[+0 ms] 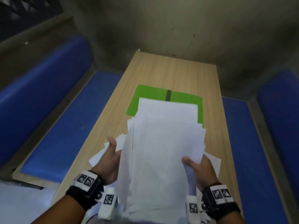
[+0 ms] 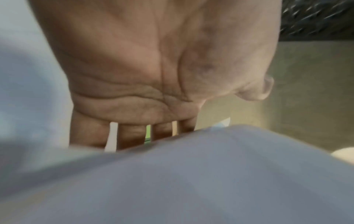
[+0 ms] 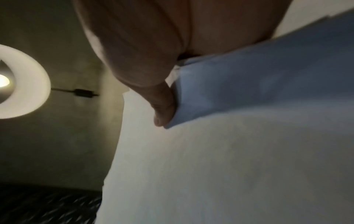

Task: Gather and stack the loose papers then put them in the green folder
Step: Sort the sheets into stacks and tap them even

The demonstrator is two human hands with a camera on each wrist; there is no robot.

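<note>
I hold an uneven stack of white papers (image 1: 161, 151) tilted up above the wooden table (image 1: 161, 70). My right hand (image 1: 199, 168) grips the stack's right edge, thumb on top and fingers hidden beneath; the right wrist view shows the thumb (image 3: 162, 112) pressed on the papers (image 3: 229, 166). My left hand (image 1: 111, 156) lies flat against the stack's left edge with the thumb raised clear. In the left wrist view its fingers (image 2: 132, 133) run straight behind the papers (image 2: 191, 174). The green folder (image 1: 145, 94) lies open on the table beyond the stack, partly hidden by it. A few loose sheets (image 1: 97, 157) lie below my hands.
Blue padded benches run along the table's left side (image 1: 48, 110) and right side (image 1: 242, 143). A grey wall closes off the far end. A round lit lamp (image 3: 19, 81) hangs on the wall in the right wrist view.
</note>
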